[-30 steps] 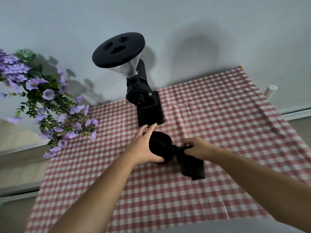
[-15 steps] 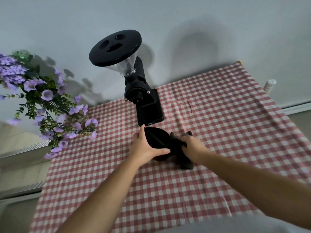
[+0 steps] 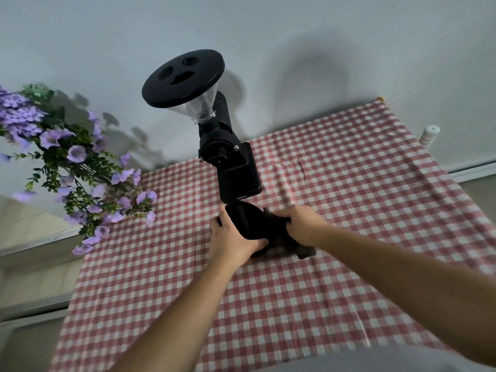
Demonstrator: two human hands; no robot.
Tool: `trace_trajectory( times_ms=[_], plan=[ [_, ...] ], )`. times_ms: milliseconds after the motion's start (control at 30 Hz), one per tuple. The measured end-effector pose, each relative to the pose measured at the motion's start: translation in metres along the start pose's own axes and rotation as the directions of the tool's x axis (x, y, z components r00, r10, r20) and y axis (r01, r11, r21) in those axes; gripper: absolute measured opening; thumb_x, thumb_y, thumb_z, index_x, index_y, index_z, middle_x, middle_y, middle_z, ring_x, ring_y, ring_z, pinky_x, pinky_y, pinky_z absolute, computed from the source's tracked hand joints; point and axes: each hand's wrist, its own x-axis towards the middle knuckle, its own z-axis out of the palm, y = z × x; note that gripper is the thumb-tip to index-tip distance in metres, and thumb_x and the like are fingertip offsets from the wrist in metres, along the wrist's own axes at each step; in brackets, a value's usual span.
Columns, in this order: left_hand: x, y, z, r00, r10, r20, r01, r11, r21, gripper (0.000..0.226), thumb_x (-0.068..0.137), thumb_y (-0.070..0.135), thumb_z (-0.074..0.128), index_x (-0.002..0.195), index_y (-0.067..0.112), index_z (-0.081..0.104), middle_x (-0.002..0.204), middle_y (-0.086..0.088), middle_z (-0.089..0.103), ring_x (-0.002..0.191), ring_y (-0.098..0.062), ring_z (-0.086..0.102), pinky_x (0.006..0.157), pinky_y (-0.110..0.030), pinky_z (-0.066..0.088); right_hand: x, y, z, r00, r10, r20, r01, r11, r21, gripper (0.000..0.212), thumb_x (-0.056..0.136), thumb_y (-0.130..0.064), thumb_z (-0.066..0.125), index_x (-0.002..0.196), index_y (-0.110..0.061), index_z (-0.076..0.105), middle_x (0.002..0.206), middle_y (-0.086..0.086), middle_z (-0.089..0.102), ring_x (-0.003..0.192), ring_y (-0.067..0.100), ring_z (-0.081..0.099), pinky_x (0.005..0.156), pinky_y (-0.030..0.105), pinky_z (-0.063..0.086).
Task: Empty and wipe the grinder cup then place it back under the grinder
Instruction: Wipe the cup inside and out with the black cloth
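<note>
From my remote seat I see the left hand point(image 3: 230, 237) wrapped round the black cup point(image 3: 248, 221): the thumb curls along its near lower edge and the fingers hook round the far side, mostly hidden behind it. The cup is tilted, and it sits just in front of the foot of the grinder point(image 3: 236, 170), near it but not under the spout. I cannot tell whether it rests on the checked tablecloth point(image 3: 349, 189) or is lifted slightly off it. The right hand point(image 3: 302, 222) has its fingers curled together, bunching a dark cloth point(image 3: 304, 251) and holding it against the right side of the cup. A loose end of the cloth trails down onto the tablecloth below that hand. The picture is a little blurred around both hands, so I cannot make out the single fingertips. The grinder stands upright at the back of the table, its clear hopper topped by a round black lid point(image 3: 183, 77). A bunch of purple flowers point(image 3: 67, 157) leans in on the left, and a small white bottle point(image 3: 429, 134) shows beyond the far right edge.
</note>
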Motion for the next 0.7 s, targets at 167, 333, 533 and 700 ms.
trace_trajectory(
  times_ms=[167,333,533,700],
  plan=[
    [0.018,-0.011,-0.034,0.946,0.218,0.241,-0.242,0.968,0.073,0.130,0.050,0.042,0.093,0.147,0.039,0.007,0.154,0.000,0.017,0.129,-0.031,0.042,0.093,-0.047,0.052,0.019,-0.009,-0.038,0.991,0.129,-0.031,-0.125,0.987,0.096,0.047,0.090,0.002,0.036,0.122,-0.024,0.062,0.097,0.001,0.062,0.074,0.012,0.057,0.060,0.019,0.044],
    [0.016,-0.004,-0.026,0.973,0.140,0.186,-0.180,0.959,0.219,0.145,0.048,0.062,0.087,0.152,0.031,-0.009,0.161,-0.002,0.006,0.136,-0.032,0.036,0.096,-0.046,0.049,0.012,-0.025,0.007,0.984,0.039,-0.173,0.004,0.970,0.244,0.050,0.095,-0.002,0.033,0.138,-0.025,0.046,0.131,0.006,0.055,0.112,0.022,0.055,0.093,0.025,0.042],
    [0.020,-0.009,-0.019,0.952,0.244,0.184,-0.296,0.886,0.357,0.140,0.051,0.059,0.087,0.150,0.033,-0.009,0.158,0.002,0.005,0.136,-0.031,0.029,0.098,-0.046,0.047,-0.021,0.004,0.033,0.997,0.042,0.069,-0.037,0.997,-0.071,0.046,0.093,-0.003,0.039,0.136,-0.018,0.048,0.126,0.012,0.054,0.101,0.024,0.058,0.081,0.026,0.048],
    [0.025,-0.013,-0.028,0.919,0.323,0.227,-0.389,0.840,0.379,0.142,0.051,0.055,0.089,0.150,0.038,-0.010,0.160,0.011,-0.004,0.141,-0.026,0.024,0.098,-0.044,0.048,0.015,-0.011,-0.021,0.976,0.182,-0.123,-0.167,0.978,0.124,0.032,0.091,-0.008,0.044,0.115,-0.019,0.063,0.084,0.003,0.063,0.069,0.018,0.063,0.054,0.027,0.052]
  ],
)
